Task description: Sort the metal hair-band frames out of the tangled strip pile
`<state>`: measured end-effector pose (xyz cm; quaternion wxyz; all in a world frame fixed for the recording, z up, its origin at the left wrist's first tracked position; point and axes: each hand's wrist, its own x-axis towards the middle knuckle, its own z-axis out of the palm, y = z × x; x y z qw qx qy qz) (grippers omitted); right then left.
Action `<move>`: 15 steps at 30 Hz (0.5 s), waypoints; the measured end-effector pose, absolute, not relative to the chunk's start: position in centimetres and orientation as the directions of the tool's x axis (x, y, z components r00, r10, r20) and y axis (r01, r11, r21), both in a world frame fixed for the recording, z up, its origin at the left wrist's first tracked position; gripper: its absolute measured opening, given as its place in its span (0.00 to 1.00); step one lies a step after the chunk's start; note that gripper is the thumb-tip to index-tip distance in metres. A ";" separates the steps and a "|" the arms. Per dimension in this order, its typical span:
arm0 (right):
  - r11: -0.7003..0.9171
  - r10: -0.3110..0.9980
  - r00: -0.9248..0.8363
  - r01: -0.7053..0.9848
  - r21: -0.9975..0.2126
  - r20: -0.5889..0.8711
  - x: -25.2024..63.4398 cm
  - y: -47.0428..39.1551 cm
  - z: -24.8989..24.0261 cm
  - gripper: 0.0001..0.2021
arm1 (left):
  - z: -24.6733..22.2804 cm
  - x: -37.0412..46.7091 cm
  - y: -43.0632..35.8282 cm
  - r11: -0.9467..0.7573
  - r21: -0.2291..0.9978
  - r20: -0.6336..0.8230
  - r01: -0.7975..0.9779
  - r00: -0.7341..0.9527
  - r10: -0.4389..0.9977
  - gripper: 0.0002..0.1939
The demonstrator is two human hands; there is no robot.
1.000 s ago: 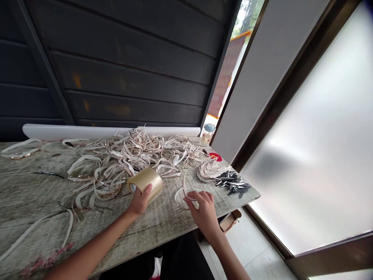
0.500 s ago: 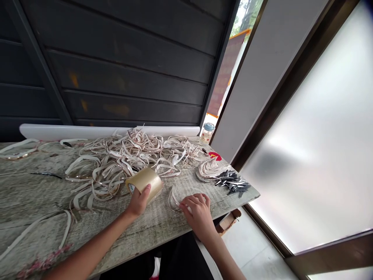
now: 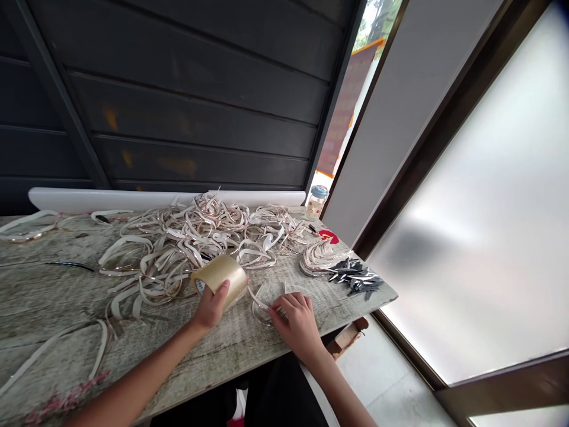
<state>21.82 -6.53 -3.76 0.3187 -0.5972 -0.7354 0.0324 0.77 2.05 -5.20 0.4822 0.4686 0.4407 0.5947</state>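
My left hand point(image 3: 212, 305) grips a wide roll of clear packing tape point(image 3: 229, 276), its thumb over the outer face; the fingers behind the roll are hidden. Near the table's front edge, my right hand point(image 3: 296, 320) has its fingertips closed on a thin white strip point(image 3: 258, 302) bent into a loose loop. The strip's free end points toward the tape roll. Behind the tape lies a tangled heap of white and copper-edged strips point(image 3: 178, 237). To the right of my right hand rests a neat bundle of strips point(image 3: 316, 258) with black ends point(image 3: 355, 276).
The wooden-patterned table point(image 3: 62, 302) ends at a front edge close to my legs. A jar with a blue lid point(image 3: 316, 203) and a red round piece point(image 3: 328, 236) stand at the right back. A white roll point(image 3: 111, 200) lies along the dark wall. Below is a cardboard box point(image 3: 349, 338).
My right hand has shifted slightly left, carrying the strip closer to the tape roll. My left hand and the tape have hardly moved.
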 end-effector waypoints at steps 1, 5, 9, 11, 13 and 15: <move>0.263 0.900 -0.054 0.858 -0.441 0.433 21.8 -6.6 -3.9 0.06 | -5.1 0.8 2.0 -0.155 0.974 0.141 -0.167 -0.094 0.986 0.33; 0.248 0.890 0.004 0.835 -0.491 0.456 21.6 -6.6 -4.2 0.11 | -4.6 1.0 1.9 -0.156 0.968 0.144 -0.198 -0.074 0.987 0.33; 0.223 0.846 0.108 0.818 -0.530 0.522 21.1 -6.7 -4.4 0.11 | -4.0 1.1 1.6 -0.110 0.968 0.112 -0.228 -0.004 0.994 0.36; 0.198 0.813 0.159 0.829 -0.523 0.560 20.6 -6.9 -4.6 0.11 | -3.6 1.2 1.4 -0.093 0.970 0.097 -0.225 0.009 0.995 0.38; 0.187 0.794 0.182 0.834 -0.519 0.579 20.2 -6.9 -4.8 0.11 | -3.3 1.4 1.3 -0.081 0.971 0.088 -0.225 0.020 0.996 0.41; 0.172 0.794 0.195 0.836 -0.522 0.575 19.8 -6.9 -4.9 0.12 | -3.0 1.5 1.2 -0.079 0.970 0.089 -0.230 0.032 0.996 0.42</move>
